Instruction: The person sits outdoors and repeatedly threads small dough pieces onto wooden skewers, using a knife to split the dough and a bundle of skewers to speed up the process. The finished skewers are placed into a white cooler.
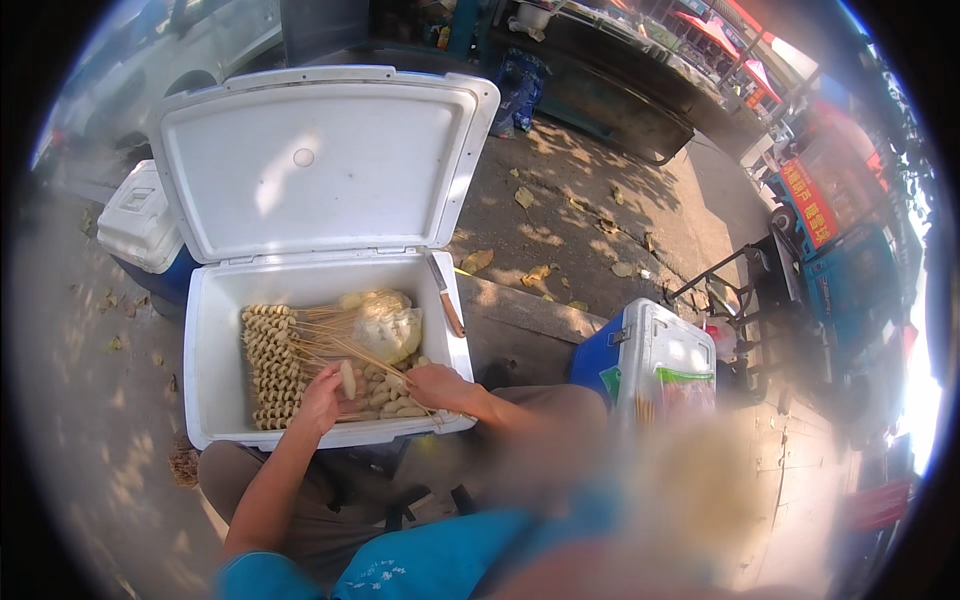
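Observation:
A pale oval piece of food (348, 379) stands upright in the fingers of my left hand (322, 397), inside the white cooler box (196, 352). My right hand (442, 388) is closed around thin bamboo skewers (381, 361), whose ends stick out on both sides of the fist. Loose pale oval pieces (391, 397) are heaped between and beneath the hands. Along the box's left side lie rows of threaded skewers (271, 364), their bare sticks directed right. A clear plastic bag (390, 328) with pale contents rests at the back right. What the food is, I cannot tell.
The raised lid (360, 165) stands behind the box. A wooden-handled knife (450, 307) lies on its right rim. To the right is a blue cooler (600, 352) with a plastic bag (686, 391) on its lid; another white-lidded cooler (142, 221) sits left. A cart (600, 97) stands beyond.

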Motion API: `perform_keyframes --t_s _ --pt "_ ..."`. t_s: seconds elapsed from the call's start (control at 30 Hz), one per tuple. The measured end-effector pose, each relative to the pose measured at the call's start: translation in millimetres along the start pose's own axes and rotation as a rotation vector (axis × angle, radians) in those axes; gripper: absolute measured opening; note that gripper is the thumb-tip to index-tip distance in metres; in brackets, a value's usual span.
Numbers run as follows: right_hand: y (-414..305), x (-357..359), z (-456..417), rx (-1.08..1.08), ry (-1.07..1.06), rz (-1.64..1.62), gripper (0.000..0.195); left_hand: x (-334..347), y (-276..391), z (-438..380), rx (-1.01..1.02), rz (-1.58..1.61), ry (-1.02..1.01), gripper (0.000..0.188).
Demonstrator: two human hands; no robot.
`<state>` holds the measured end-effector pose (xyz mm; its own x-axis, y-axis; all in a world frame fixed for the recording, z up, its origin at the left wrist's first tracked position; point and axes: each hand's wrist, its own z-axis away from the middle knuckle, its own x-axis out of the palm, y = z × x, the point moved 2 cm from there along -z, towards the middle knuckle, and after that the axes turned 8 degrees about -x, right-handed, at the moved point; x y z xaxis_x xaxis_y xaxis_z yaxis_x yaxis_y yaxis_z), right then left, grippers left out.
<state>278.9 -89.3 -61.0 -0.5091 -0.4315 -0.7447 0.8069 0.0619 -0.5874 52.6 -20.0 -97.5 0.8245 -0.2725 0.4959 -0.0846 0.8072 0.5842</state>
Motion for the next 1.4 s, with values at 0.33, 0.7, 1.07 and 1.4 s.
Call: perform_keyframes --t_s 0.33,0.7,1.07,1.4 --pt "-7.9 -12.9 -8.9 -0.096 0.1 -0.082 0.03 -21.3 -1.2 -30.6 0.086 0.296 0.053 0.022" --pt "-21.5 -17.5 -17.2 -0.138 0.424 -0.586 0.028 -6.7 26.6 -20.0 0.303 0.184 0.059 0.024" --pt "-25.5 -15.2 -17.9 -0.169 0.442 -0.54 0.025 -7.5 28.2 -23.0 0.309 0.23 0.029 0.028" --pt "-28.7 -6.8 -22.1 -0.153 0.39 -0.592 0.027 -8.9 26.8 -23.0 0.293 0.22 0.05 0.023"
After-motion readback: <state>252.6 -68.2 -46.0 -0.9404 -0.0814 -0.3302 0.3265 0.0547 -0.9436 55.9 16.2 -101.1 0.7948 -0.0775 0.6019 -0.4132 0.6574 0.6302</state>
